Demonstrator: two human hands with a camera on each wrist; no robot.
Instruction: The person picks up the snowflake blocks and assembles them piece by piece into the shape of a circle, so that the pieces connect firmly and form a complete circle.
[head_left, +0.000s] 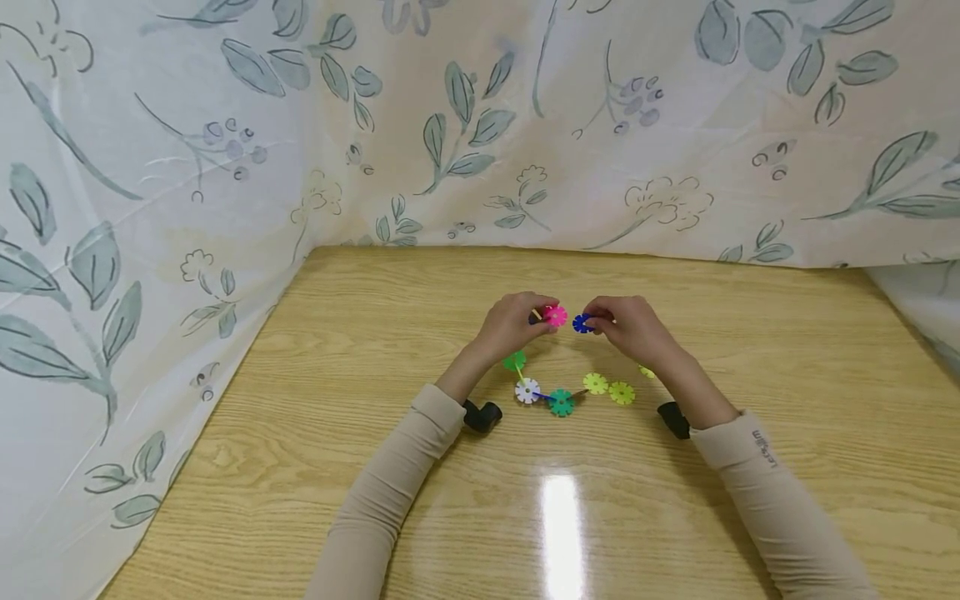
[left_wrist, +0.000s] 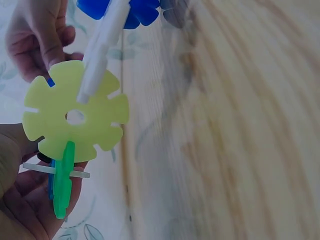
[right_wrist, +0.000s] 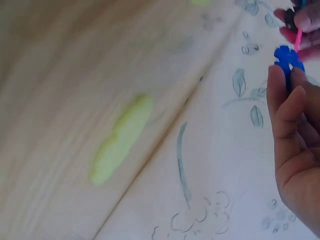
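Observation:
My left hand [head_left: 513, 323] pinches a pink notched disc [head_left: 556, 316], one of the flower-shaped interlocking plastic discs. From this hand hangs a linked chain, with a green disc [head_left: 514, 360], a white disc [head_left: 527, 391] and a teal disc [head_left: 561, 402] showing. In the left wrist view a yellow disc [left_wrist: 52, 112] of the chain is slotted onto a green one [left_wrist: 62, 192] seen edge-on. My right hand [head_left: 632, 327] holds a blue disc [right_wrist: 282, 54] between thumb and finger. Just a narrow gap parts the blue disc from the pink one in the head view.
Right of the teal disc are two yellow-green discs [head_left: 621, 393], and another yellow piece [head_left: 647, 372] shows beside the right forearm. Black wrist-worn devices [head_left: 482, 417] sit by both cuffs. A leaf-patterned cloth [head_left: 465, 150] hangs behind the wooden table [head_left: 300, 467].

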